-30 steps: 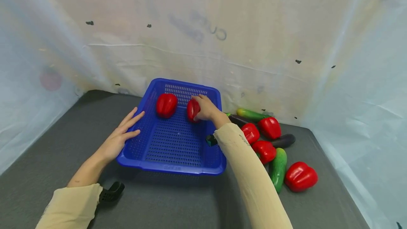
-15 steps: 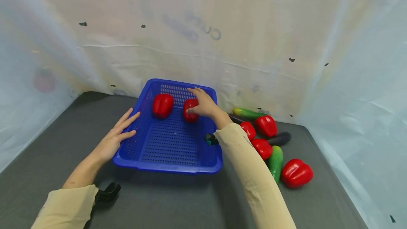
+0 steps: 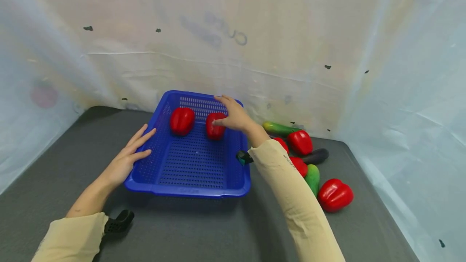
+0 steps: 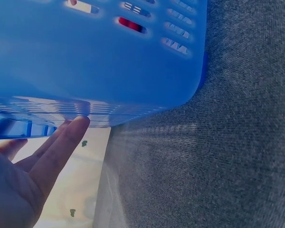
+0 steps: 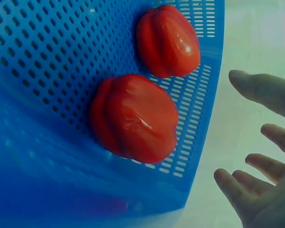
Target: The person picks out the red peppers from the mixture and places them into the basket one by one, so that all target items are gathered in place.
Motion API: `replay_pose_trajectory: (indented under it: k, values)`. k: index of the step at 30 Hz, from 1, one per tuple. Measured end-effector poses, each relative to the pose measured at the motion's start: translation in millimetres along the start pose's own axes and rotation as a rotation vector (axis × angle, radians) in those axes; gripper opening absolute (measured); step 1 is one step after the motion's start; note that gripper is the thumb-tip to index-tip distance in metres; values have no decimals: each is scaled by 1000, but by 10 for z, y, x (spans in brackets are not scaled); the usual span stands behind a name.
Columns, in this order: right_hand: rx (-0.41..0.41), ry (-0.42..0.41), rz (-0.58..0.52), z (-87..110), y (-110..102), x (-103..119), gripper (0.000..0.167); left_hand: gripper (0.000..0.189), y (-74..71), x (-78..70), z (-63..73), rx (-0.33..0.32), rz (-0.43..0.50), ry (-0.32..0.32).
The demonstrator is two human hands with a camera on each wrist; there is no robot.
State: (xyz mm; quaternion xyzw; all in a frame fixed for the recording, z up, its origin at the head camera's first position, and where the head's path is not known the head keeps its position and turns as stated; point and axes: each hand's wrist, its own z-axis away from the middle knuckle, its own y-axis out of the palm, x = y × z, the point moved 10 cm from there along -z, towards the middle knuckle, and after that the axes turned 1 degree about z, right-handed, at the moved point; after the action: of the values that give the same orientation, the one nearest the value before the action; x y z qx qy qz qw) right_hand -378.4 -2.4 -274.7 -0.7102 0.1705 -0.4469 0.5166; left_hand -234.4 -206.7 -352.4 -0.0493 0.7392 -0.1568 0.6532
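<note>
A blue perforated basket (image 3: 193, 165) stands mid-table with two red bell peppers inside, one at the back left (image 3: 182, 121) and the other red bell pepper (image 3: 214, 127) farther right. My left hand (image 3: 127, 157) rests with spread, straight fingers along the basket's left side; in the left wrist view its fingertips (image 4: 80, 122) touch the outer wall. Over the back right corner hovers my right hand (image 3: 234, 114), fingers extended and holding nothing. The right wrist view shows that hand (image 5: 261, 185) apart from the nearer pepper (image 5: 137, 118).
Right of the basket lies a loose group: several red bell peppers (image 3: 300, 142), a dark eggplant (image 3: 316, 156), a green cucumber (image 3: 313, 179) and a yellow-tipped cucumber (image 3: 280, 128). One pepper (image 3: 335, 195) lies nearest the front. Plastic sheeting (image 3: 204, 64) hangs behind the grey table (image 3: 182, 229).
My right hand has let go of the right-hand bell pepper and lifted slightly off it, fingers spreading. The left hand stays at the basket's side. The whole view has shifted slightly.
</note>
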Motion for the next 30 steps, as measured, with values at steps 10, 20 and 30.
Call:
replay_pose_trajectory:
  k: [10,20,30]
  values:
    - [-17,21,-44,135,-238,-114,79,56,-8,8,-4,5,-5,-5]
    - [-30,22,-47,273,-356,-229,78,56,-36,13,-9,3,-2,-6]
    - [-38,40,-76,411,-383,-375,78,56,-40,24,-7,11,-6,-8]
